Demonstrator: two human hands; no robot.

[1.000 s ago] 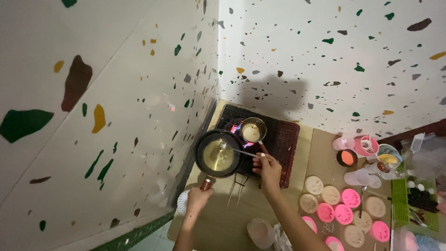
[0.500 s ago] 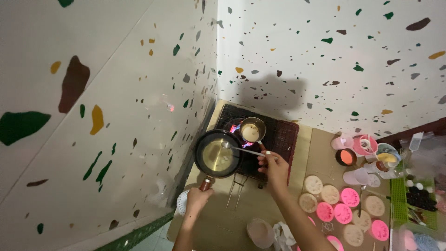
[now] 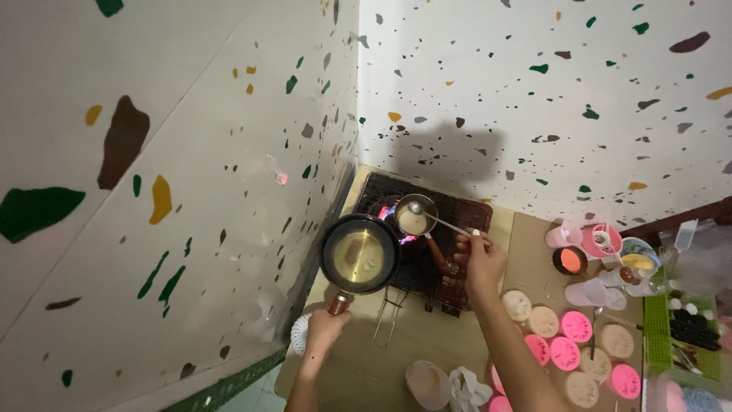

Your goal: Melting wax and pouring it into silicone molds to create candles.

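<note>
Left hand (image 3: 324,326): grip closed around the handle of the black pan (image 3: 359,254), held just left of the stove (image 3: 427,236).
Right hand (image 3: 479,255): fingers pinched on a spoon (image 3: 435,217), its bowl over the small pot (image 3: 415,216) above the flame.
Round moulds (image 3: 568,336): spread on the tabletop (image 3: 526,244), right.

Dim, soft, wide-angle, shadowed wall

I count two pans: one dark frying pan (image 3: 358,254) and one small metal saucepan (image 3: 415,214). One spoon (image 3: 438,217). Two hands, left (image 3: 326,326) and right (image 3: 479,259).
</note>
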